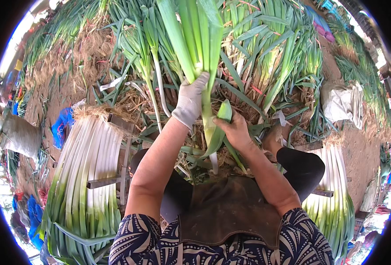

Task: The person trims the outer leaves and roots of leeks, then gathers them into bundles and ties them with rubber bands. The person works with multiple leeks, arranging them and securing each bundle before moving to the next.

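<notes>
Head view: leek (207, 108) upright in the frame, center to upper center. Long axis runs near vertical, green top fanning out at the upper edge, white end pointing down toward the apron (230, 212), slight lean to the right at the bottom.

Left hand (191, 98), gloved, is clenched around the leek just below where the greens spread, thumb across the front. It comes at the shaft from the left side. Most of the pale shaft hangs below that grip, toward lower center.

Right hand (236, 130), bare, sits lower, just right of the shaft, thumb and fingers pinching a leaf (217, 136). Leaf tip pokes up above the thumb; its lower part slants down-left and crosses in front of the shaft. Can't tell if it's joined to the leek at the bottom.

Key relation: left hand high, right hand low, so right is nearer the white end. Leaf lies between right hand and shaft, at a slant to the leek's axis.

Around: pale-shafted left stack (87, 163) at left, over a metal bar (107, 181); similar right stack (332, 176) at lower right. Loose leeks (257, 62) at upper right.
</notes>
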{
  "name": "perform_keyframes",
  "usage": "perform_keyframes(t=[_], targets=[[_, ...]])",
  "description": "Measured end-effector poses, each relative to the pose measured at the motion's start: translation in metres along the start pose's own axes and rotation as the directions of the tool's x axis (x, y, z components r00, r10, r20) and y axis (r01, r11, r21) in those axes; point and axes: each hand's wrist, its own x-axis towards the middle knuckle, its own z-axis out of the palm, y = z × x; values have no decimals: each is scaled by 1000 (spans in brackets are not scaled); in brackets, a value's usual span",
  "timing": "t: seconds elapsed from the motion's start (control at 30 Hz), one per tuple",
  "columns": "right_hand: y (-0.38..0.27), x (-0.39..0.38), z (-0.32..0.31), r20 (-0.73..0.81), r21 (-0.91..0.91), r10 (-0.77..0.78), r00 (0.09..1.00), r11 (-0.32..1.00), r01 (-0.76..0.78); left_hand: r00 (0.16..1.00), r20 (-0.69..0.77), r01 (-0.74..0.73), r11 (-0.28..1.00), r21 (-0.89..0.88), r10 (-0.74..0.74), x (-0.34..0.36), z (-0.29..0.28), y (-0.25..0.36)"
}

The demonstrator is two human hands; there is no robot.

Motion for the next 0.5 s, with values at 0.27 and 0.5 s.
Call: perform_keyframes(t=[0.27,0.5], targets=[[-14,3,-8,-160,579,185,970,813,-60,999,12,45,999,-12,-45,-7,7,-4],[-43,27,2,-103,-336,93,990,934,-122,986,111,-113,987,-117,126,-12,14,-3]])
